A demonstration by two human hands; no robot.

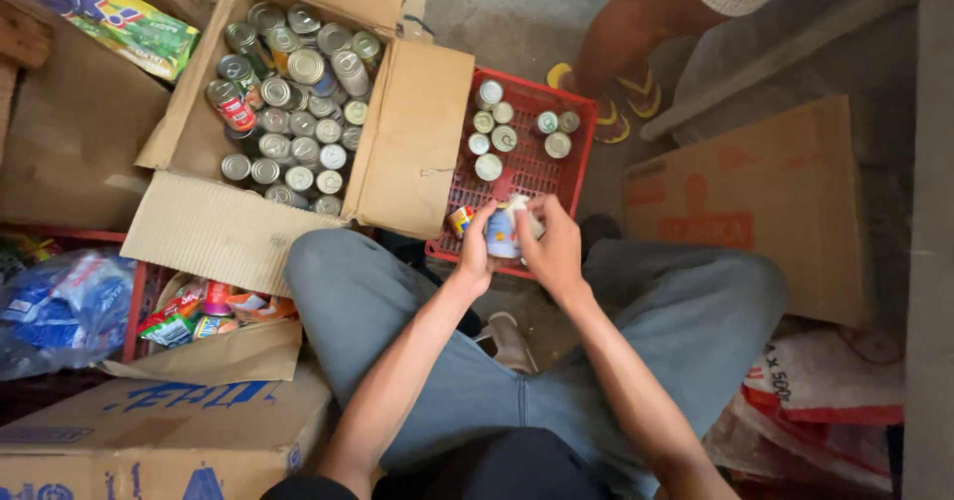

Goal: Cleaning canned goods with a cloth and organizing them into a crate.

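Can (502, 234) between both hands' fingers (545, 224)

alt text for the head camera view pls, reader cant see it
Seen from above, a seated person's left hand and right hand together hold a small can over a red crate with a few cans in it. An open cardboard box full of cans sits to the left, and another person's sandalled feet stand beyond the crate.

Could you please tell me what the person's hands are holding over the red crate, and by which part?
Both the left hand and the right hand hold one can by its opposite sides, above the red crate.
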